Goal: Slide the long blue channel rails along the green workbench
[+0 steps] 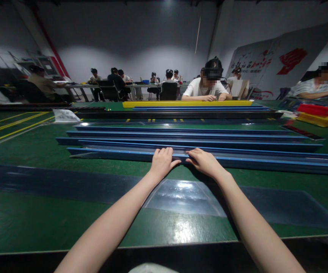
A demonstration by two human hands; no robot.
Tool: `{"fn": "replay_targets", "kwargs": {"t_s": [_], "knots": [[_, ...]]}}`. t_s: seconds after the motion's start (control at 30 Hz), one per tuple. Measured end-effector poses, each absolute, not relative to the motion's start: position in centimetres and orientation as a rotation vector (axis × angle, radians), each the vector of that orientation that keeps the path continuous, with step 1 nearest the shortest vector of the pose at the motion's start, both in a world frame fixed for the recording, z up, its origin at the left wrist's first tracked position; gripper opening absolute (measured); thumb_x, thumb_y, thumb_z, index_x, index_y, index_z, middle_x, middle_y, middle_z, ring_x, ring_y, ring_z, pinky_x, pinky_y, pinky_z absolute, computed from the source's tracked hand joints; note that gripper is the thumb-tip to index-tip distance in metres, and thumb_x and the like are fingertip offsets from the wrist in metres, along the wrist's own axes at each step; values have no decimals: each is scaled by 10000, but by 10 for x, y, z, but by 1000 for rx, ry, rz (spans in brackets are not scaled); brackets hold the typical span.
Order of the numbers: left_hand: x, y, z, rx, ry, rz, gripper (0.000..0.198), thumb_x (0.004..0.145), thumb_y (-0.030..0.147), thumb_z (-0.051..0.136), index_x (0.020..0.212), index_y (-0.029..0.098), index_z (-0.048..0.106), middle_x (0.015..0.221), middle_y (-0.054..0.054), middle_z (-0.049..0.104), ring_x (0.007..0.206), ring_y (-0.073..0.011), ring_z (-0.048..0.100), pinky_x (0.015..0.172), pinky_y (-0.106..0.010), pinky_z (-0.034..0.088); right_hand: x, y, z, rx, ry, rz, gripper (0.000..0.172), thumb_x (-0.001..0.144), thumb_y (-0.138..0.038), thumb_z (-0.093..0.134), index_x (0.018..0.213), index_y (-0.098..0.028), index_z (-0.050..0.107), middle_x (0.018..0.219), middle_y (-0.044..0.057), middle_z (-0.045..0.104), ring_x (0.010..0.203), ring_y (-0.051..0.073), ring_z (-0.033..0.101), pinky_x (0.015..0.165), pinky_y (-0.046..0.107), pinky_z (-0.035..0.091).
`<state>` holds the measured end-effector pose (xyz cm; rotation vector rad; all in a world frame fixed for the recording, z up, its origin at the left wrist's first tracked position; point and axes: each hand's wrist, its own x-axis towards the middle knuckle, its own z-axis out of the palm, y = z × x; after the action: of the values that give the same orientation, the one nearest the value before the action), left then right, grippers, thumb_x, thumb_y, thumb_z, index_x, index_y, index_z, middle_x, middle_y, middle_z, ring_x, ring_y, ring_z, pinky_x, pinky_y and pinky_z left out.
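Observation:
A long blue channel-shaped strip lies crosswise on the green table, nearest me among several similar blue strips. My left hand grips its near wall, fingers over the top edge and thumb along the front. A short way to the right, my right hand is closed on the same strip, with its fingertips at the upper edge and the thumb below. The undersides of the fingers are hidden. Between my forearms a clear plastic sheet lies flat on the table.
More blue strips lie just behind. Farther back are black strips and a yellow strip, where a co-worker bends over. Red and yellow trays stand at the right. The table edge runs close to me.

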<state>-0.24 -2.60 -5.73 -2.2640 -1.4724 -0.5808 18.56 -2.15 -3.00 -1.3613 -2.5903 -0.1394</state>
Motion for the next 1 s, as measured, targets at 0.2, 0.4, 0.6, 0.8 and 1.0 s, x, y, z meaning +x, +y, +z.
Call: {"fn": "replay_targets", "kwargs": {"t_s": [0.2, 0.4, 0.6, 0.8, 1.0], "knots": [[-2, -25, -58, -2250, -1485, -560, 430, 780, 548, 477, 879, 131, 516, 842, -79, 599, 789, -216, 529, 704, -326, 320, 186, -21, -30, -1362, -2591, -128, 272, 874, -314, 404, 1023, -170, 581, 1019, 97, 622, 998, 190, 527, 753, 268, 418], [-2, -23, -59, -2253, -1485, -578, 396, 775, 529, 497, 866, 145, 517, 830, -70, 600, 797, -220, 525, 704, -331, 318, 185, -21, -29, -1361, -2598, -116, 273, 874, -314, 407, 1030, -170, 579, 1011, 97, 623, 997, 192, 529, 752, 267, 417], [-2, -24, -59, -2257, -1489, -604, 398, 780, 540, 483, 870, 155, 521, 815, -72, 597, 801, -227, 525, 698, -336, 316, 185, -22, -28, -1391, -2594, -98, 268, 873, -307, 412, 1032, -173, 581, 1007, 104, 620, 997, 191, 523, 754, 269, 415], [-2, -25, -58, -2245, -1507, -593, 435, 775, 566, 468, 859, 143, 527, 813, -79, 602, 783, -224, 523, 700, -336, 318, 184, -23, -27, -1375, -2605, -128, 258, 876, -303, 408, 1012, -166, 579, 989, 101, 622, 987, 191, 525, 748, 266, 408], [-2, -26, -57, -2264, -1499, -603, 421, 784, 560, 466, 868, 153, 537, 817, -83, 604, 792, -231, 529, 698, -342, 318, 185, -23, -28, -1376, -2604, -139, 239, 879, -302, 407, 973, -167, 580, 971, 104, 616, 953, 187, 537, 727, 260, 402]]}}
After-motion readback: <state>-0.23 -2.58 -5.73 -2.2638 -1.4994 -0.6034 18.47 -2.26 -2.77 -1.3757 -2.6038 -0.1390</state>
